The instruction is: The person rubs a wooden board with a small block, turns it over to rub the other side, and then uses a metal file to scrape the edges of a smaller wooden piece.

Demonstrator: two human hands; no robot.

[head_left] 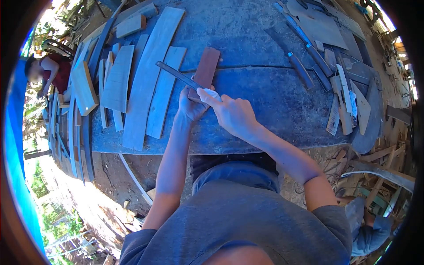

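My left hand [192, 107] is closed around the lower end of a reddish-brown wooden block [209, 64], which points away from me over the table. In my right hand [236, 115] is a long, narrow, flat metal tool [176, 75] that looks like a file. A white cloth [211, 93] is wrapped about its near end, under my right fingers. The tool lies slantwise across the block, its far tip reaching out to the left. Both hands are close together above the table's near part.
The blue-grey worktable [265, 119] has a dark seam across it. Long boards [154, 79] and wood offcuts crowd its left side. On the right lie long knives [301, 70], [311, 44] and wood scraps [342, 97]. One person [55, 70] is at far left, another [369, 229] at lower right.
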